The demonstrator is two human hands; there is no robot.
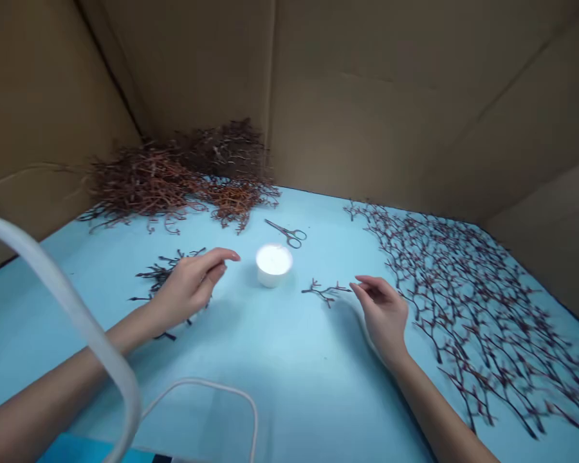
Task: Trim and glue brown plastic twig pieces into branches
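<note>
Your left hand (188, 289), half open and empty, hangs over a small cluster of dark twigs (160, 275) near the tabletop's left edge; your right hand (382, 315), loosely curled and empty, sits just beside a single forked sprig (324, 290). Between them stand a white cup (273, 265) and steel scissors (285, 233). Wiry reddish twigs (174, 177) heap in the far left corner of the pale blue tabletop (289, 392), while dark branching twigs (473, 321) lie spread thinly along the right edge, each fork showing.
</note>
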